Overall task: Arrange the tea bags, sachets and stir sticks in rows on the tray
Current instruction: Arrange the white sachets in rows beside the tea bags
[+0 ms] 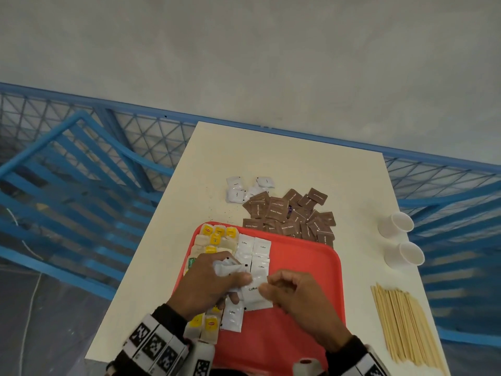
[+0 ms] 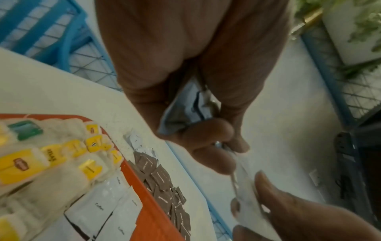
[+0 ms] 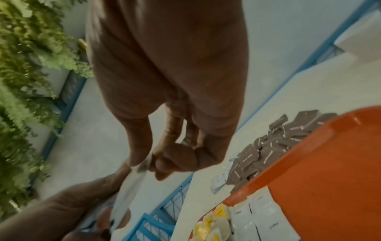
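Note:
Over the red tray (image 1: 301,270), my left hand (image 1: 217,280) grips a small bunch of white coffee sachets (image 1: 226,267). My right hand (image 1: 273,289) pinches the right edge of one white coffee sachet (image 1: 253,295), which the left thumb also touches. The left wrist view shows the left hand (image 2: 198,140) curled around the crumpled sachets (image 2: 185,112). Tea bags (image 1: 217,238) with yellow tags fill the tray's left column. Beside them lie flat coffee sachets (image 1: 254,249). Wooden stir sticks (image 1: 404,324) lie on the table to the right.
A pile of brown sugar sachets (image 1: 288,215) lies on the white table (image 1: 311,164) just beyond the tray, with a few white sachets (image 1: 242,188) behind it. Two paper cups (image 1: 397,225) lie at the right edge. Blue railings surround the table.

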A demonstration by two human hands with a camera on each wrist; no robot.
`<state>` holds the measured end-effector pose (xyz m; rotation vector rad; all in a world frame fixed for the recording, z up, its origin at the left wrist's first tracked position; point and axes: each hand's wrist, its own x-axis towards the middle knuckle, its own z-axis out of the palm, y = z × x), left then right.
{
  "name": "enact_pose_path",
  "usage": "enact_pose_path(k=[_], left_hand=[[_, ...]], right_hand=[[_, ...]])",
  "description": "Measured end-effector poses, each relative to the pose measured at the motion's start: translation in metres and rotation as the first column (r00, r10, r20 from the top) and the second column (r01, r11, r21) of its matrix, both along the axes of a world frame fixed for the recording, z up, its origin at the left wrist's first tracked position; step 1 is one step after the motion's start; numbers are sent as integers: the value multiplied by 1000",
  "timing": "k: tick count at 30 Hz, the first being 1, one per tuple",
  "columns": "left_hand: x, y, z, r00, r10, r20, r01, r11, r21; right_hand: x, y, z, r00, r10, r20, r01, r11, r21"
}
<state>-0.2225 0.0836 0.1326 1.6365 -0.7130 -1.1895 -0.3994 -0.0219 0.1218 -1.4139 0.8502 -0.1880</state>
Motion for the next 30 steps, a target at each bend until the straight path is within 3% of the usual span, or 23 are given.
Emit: enact_pose_path(k=[2, 4, 7, 10, 13, 17, 21, 30], left_hand=[[-1, -3, 1, 1000, -23, 3, 23, 1000, -10], [0, -3, -4, 999, 45, 0, -45, 999, 9], [9, 8, -18, 989, 143, 21, -144, 988, 62], [15, 27, -32, 993, 110, 36, -114, 983, 145], [20, 42, -44, 993, 118, 3, -116, 973, 202], [22, 50, -55, 987, 159, -39, -146, 962, 232], [23, 51, -58, 986, 150, -79, -125, 958, 257], [25, 46, -55, 977, 94, -191, -61, 983, 172]], right_hand=[[0, -3, -2, 1000, -7, 9, 8, 999, -38], [-3, -5, -9, 999, -28, -18, 27, 998, -55], [-15, -3, -39, 987, -46, -155, 43, 999, -22], [-26, 10, -77, 954, -23, -300, 46, 997, 69], [-23, 19, -101, 936, -26, -352, 78, 988, 136], [-15, 23, -120, 912, -26, -409, 61, 995, 75], [-11, 28, -131, 878, -43, -477, 31, 999, -33], [-13, 29, -130, 873, -101, -476, 79, 995, -67]])
